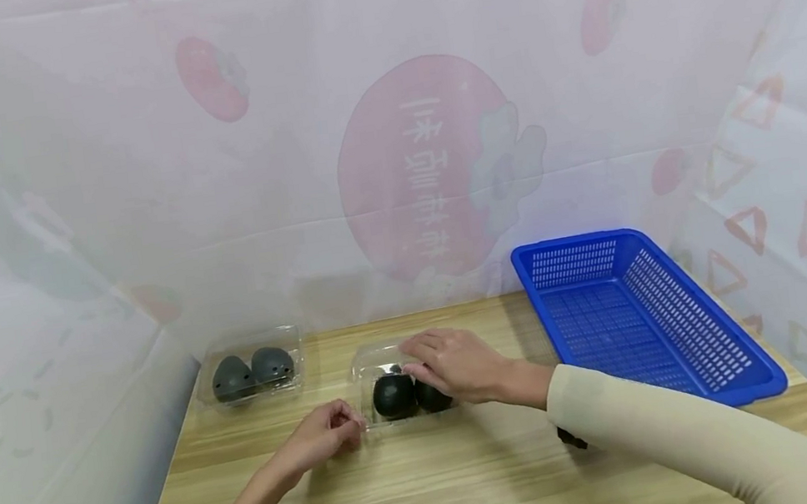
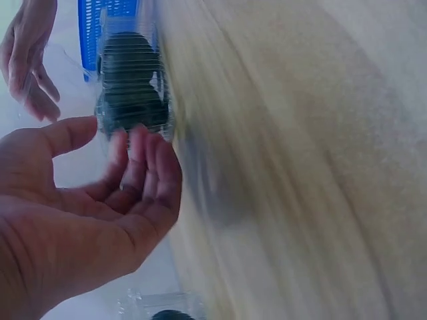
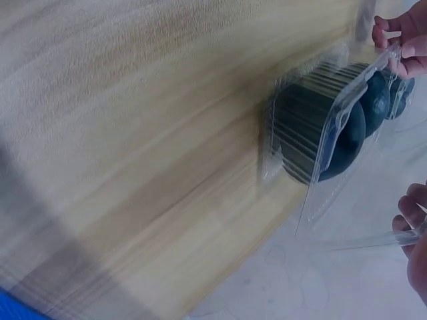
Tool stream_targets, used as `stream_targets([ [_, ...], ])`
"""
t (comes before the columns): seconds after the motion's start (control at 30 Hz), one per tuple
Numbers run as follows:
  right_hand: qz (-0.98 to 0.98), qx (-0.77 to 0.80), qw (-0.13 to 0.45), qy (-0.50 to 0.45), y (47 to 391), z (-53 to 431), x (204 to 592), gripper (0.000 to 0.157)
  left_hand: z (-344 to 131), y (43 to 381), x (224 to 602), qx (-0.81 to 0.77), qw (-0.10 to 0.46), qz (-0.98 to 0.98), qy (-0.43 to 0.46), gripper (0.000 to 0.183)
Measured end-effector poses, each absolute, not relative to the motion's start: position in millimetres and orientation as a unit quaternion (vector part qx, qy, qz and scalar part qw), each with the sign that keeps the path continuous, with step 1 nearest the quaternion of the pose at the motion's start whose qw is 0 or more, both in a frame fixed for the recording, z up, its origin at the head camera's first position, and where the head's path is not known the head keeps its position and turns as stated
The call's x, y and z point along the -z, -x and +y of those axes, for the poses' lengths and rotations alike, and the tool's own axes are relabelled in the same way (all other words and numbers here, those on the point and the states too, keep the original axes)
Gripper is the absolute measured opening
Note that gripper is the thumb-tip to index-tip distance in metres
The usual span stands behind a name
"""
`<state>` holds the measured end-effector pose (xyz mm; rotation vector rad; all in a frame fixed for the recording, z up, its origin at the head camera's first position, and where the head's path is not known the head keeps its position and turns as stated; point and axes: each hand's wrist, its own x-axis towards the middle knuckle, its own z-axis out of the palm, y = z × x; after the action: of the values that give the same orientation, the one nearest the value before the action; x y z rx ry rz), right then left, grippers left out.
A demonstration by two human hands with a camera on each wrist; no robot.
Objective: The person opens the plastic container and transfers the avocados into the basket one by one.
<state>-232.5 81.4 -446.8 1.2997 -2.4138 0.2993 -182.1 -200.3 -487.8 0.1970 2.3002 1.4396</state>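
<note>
A clear plastic clamshell box stands at mid-table with its lid raised. Inside sit two dark, rounded, avocado-like pieces. My right hand reaches over the box's right side; in the right wrist view its fingers and thumb pinch the edge of the clear lid. At the box's left front corner is my left hand. Its loosely bent fingers touch the box's end in the left wrist view, thumb apart from them.
Further left, against the back wall, another clear box holds two grey-green egg-shaped pieces with small dark spots. A blue slotted basket occupies the table's right side. Printed white sheets close off the back and both sides.
</note>
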Motion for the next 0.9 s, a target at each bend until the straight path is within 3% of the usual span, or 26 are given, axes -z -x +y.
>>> stream_targets([
  [0.1, -0.858, -0.115, 0.197, -0.461, 235.5, 83.7, 444.6, 0.041, -197.7, 181.2, 485.8, -0.490, 0.161, 0.853, -0.076, 0.030],
  [0.23, -0.861, -0.135, 0.195, -0.450, 237.7, 86.0, 439.6, 0.041, -193.5, 182.6, 486.0, -0.439, 0.111, 0.887, -0.095, 0.059],
  [0.43, -0.884, -0.165, 0.173, -0.401, 239.9, 89.2, 433.9, 0.041, -187.6, 186.1, 491.3, -0.380, 0.081, 0.912, -0.133, 0.095],
  [0.6, -0.895, -0.185, 0.163, -0.372, 244.4, 90.4, 433.2, 0.041, -181.0, 187.2, 496.4, -0.361, 0.056, 0.916, -0.168, 0.102],
  [0.9, -0.893, -0.239, 0.169, -0.342, 252.1, 91.7, 428.0, 0.041, -173.3, 191.3, 497.9, -0.331, 0.084, 0.923, -0.176, 0.105],
])
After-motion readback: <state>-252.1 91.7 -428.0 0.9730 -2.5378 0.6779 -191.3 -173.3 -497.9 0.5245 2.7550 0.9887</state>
